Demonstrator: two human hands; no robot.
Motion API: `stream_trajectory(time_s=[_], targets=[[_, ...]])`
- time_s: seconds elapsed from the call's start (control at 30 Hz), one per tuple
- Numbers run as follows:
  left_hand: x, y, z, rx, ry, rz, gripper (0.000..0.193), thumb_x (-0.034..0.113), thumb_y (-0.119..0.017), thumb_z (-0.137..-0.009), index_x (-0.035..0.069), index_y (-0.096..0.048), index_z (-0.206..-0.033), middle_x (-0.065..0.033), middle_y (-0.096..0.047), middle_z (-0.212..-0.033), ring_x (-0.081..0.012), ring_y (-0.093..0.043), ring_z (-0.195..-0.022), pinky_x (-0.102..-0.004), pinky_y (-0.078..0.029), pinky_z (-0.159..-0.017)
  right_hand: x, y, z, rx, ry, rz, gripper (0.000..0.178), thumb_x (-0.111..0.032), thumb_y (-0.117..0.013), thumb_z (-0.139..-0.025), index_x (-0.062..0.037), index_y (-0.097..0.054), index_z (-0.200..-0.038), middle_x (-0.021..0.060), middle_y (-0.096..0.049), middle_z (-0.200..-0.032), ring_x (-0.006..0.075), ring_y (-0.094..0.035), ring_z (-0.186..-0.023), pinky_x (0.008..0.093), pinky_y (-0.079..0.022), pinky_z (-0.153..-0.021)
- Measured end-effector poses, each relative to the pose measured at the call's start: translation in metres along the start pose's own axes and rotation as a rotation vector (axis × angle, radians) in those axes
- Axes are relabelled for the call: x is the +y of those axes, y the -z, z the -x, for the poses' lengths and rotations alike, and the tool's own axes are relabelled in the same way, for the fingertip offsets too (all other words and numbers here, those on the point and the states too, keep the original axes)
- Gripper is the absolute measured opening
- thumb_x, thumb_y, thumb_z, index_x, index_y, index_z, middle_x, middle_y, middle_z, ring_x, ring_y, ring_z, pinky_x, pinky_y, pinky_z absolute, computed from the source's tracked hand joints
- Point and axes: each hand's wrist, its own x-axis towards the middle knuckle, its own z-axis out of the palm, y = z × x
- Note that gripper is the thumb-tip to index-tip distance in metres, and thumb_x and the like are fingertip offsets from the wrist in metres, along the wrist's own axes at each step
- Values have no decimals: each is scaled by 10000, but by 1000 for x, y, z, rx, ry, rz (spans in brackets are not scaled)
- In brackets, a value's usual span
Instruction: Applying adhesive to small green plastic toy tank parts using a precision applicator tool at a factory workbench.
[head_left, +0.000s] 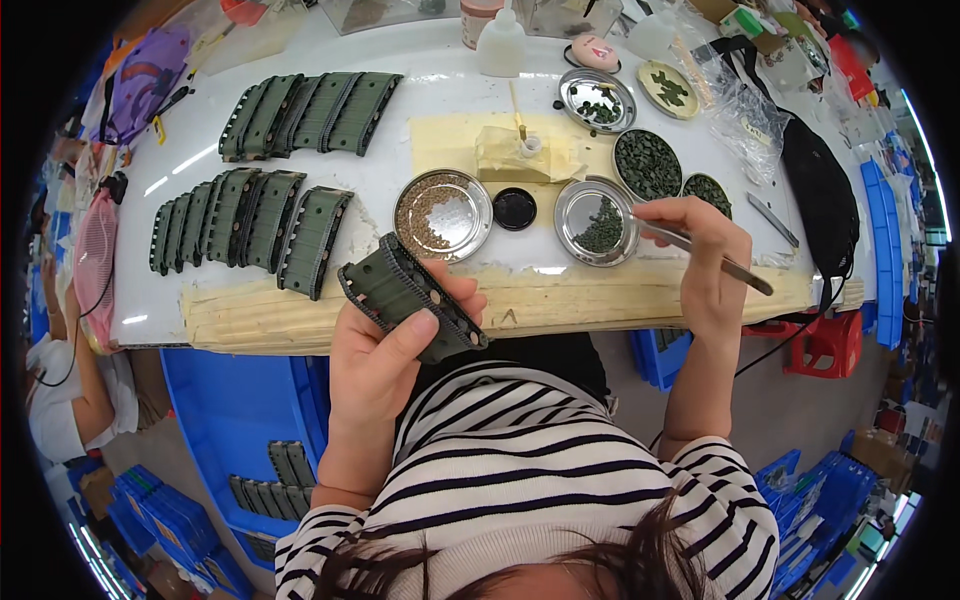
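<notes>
My left hand (372, 362) is closed round a dark green curved part (385, 285) with ridged black edges and small round studs, held tilted above the table's front edge. My right hand (708, 248) pinches a pair of metal tweezers (742, 276). Their tips reach toward the right rim of a steel dish (567, 222) that holds small dark green pieces (603, 228). Whether the tips grip a piece is too small to tell. Left of that dish lie a small black round dish (514, 208) and a steel dish (462, 208) of tan bits.
Two rows of similar green parts (325, 112) stand at the left. Behind the dishes are a taped block (505, 155) with a stick in a small cup, and a white squeeze bottle (501, 48). Loose tweezers (772, 220) and a black bag (818, 190) lie right. A blue bin (225, 400) sits below.
</notes>
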Motion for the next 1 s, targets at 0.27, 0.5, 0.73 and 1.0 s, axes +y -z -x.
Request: stream_trajectory(time_s=[0.27, 0.5, 0.73, 1.0], targets=[[-1, -7, -4, 8, 43, 24, 470, 10, -573, -891, -29, -400, -1325, -221, -628, -1106, -305, -633, -1048, -415, -547, -867, 23, -14, -9, -42, -52, 99, 122, -65, -642, -861, 26, -680, -933, 95, -645, -783, 146, -588, -676, 266, -455, -616], [-4, -10, -5, 65, 41, -10, 581, -17, -582, -876, -3, -324, -1397, -202, -599, -1131, -295, -637, -1027, -430, -546, -878, 26, -18, -12, -59, 68, 210, 98, -68, -626, -878, 22, -652, -850, 105, -622, -762, 217, -566, -654, 302, -446, -601], [1, -23, -10, 42, -33, -90, 612, -49, -548, -887, 27, -278, -1431, -209, -544, -1217, -287, -632, -1036, -413, -554, -869, 30, -17, -12, -66, 98, 226, 94, -82, -639, -865, 11, -648, -859, 106, -627, -779, 243, -576, -697, 326, -455, -627], [-12, -17, -7, 51, -82, -258, 185, 108, -516, -956, -23, -540, -1084, -227, -505, -1298, -298, -651, -1003, -393, -572, -843, 30, -18, -12, -72, 117, 240, 99, -93, -636, -865, 4, -655, -856, 104, -632, -790, 252, -580, -707, 333, -459, -635]])
